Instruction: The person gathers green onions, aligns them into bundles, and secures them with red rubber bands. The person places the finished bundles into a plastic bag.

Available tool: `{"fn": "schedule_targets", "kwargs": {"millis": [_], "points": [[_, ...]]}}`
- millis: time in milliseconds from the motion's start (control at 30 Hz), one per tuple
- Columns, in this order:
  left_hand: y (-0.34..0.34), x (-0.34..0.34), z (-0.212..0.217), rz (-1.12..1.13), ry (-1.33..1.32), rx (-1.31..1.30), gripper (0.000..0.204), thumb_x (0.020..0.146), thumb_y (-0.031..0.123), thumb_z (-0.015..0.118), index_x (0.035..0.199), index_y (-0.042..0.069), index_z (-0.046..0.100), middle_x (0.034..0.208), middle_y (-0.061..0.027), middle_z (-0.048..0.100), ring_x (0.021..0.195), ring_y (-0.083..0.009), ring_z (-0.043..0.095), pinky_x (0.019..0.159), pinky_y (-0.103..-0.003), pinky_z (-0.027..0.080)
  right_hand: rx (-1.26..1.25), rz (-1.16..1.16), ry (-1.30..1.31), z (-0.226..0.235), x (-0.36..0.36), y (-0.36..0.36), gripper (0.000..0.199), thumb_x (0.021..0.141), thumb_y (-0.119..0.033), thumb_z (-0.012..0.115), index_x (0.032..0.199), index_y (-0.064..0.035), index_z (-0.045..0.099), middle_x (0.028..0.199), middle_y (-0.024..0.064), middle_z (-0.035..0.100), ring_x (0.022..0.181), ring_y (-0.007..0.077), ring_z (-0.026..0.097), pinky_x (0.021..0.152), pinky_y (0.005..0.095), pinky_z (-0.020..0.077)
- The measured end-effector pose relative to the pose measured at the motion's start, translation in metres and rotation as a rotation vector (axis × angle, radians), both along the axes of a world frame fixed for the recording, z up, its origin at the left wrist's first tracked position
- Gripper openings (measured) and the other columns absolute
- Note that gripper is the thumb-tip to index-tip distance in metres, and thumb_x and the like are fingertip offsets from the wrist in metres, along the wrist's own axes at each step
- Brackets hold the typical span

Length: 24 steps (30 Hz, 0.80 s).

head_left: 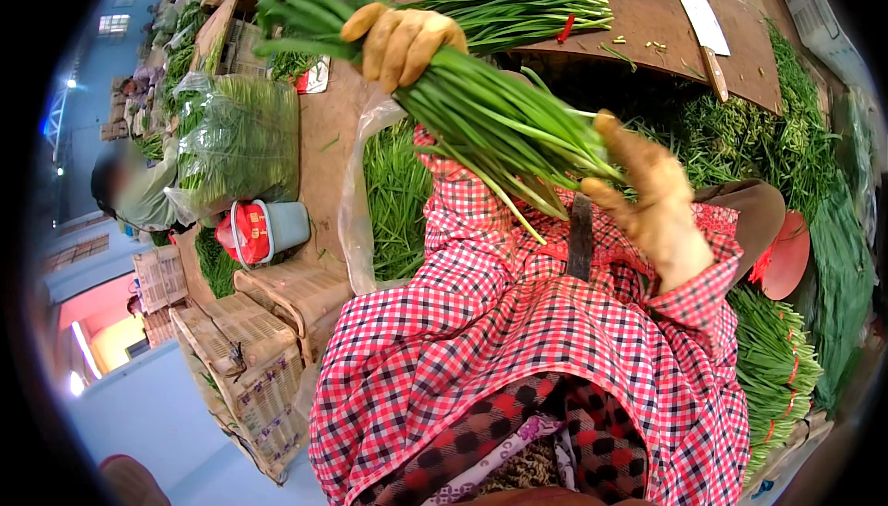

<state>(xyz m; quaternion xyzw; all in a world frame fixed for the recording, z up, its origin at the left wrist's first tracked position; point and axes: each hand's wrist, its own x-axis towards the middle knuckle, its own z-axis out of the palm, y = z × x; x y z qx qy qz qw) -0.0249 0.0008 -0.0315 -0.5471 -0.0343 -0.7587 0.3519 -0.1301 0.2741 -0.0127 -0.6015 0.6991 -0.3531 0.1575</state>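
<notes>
My left hand (407,45), in a tan glove, is wrapped round a loose bunch of green chives (509,113) held up in front of my chest. The leafy tops spread to the upper left and look smeared by motion. Pale stem ends point to the lower right, a few hanging below the others. Beside those ends is my gloved right hand (655,193), thumb and fingers apart; whether a fingertip touches the stems I cannot tell. Behind, a bundle of chives (527,8) with a red tie (566,29) lies on the brown board (638,48).
A knife (705,30) with a wooden handle lies on the board's right side. Loose greens (393,201) fill a plastic bag at my left. Tied bundles (775,367) stack at my right. Further left are a grey-blue bucket (287,227), crates (245,358) and another person (148,182).
</notes>
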Motion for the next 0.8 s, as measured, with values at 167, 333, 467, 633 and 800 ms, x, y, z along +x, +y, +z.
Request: {"fn": "schedule_targets", "kwargs": {"millis": [167,333,467,633,800], "points": [[0.020,0.022,0.027,0.045,0.090,-0.116,0.020,0.096,0.018,0.054,0.103,0.002,0.062,0.070,-0.0052,0.065,0.057,-0.0148,0.065,0.050,-0.025,0.055,0.155,-0.057,0.262,-0.048,0.005,0.049,0.043,0.075,-0.008,0.070,0.118,-0.0073,0.062,0.084,0.0103,0.067,0.082,0.0304,0.062,0.078,0.0422,0.0492],[0.042,0.031,0.055,-0.057,0.170,-0.284,0.019,0.091,0.017,0.060,0.094,0.000,0.067,0.068,-0.0087,0.064,0.054,-0.0165,0.062,0.047,-0.027,0.052,-0.022,-0.306,0.132,-0.083,-0.046,0.095,0.037,0.077,-0.005,0.078,0.113,-0.0101,0.068,0.082,0.0059,0.068,0.088,0.0182,0.065,0.074,0.0328,0.0521],[0.062,0.019,0.070,-0.092,0.237,-0.368,0.018,0.089,0.016,0.061,0.093,0.000,0.067,0.068,-0.0082,0.063,0.053,-0.0155,0.060,0.047,-0.027,0.050,0.075,-0.337,-0.337,0.028,-0.041,0.053,0.033,0.089,-0.012,0.069,0.121,-0.0053,0.065,0.117,0.0114,0.066,0.111,0.0184,0.060,0.093,0.0331,0.0474],[0.084,0.014,0.089,-0.069,0.247,-0.413,0.016,0.088,0.015,0.063,0.091,0.000,0.068,0.067,-0.0076,0.062,0.053,-0.0142,0.057,0.047,-0.026,0.047,0.036,0.156,-0.452,0.031,-0.014,-0.006,0.037,0.092,-0.013,0.065,0.126,0.0000,0.060,0.125,0.0130,0.063,0.114,0.0223,0.060,0.101,0.0345,0.0448],[0.086,0.023,0.089,-0.094,0.247,-0.499,0.014,0.084,0.010,0.064,0.087,-0.003,0.069,0.067,-0.0075,0.060,0.053,-0.0134,0.054,0.049,-0.025,0.043,0.021,-0.089,-1.171,0.009,0.009,-0.016,0.020,0.093,-0.014,0.064,0.099,0.0053,0.062,0.098,0.0160,0.067,0.087,0.0230,0.068,0.082,0.0325,0.0554]]}}
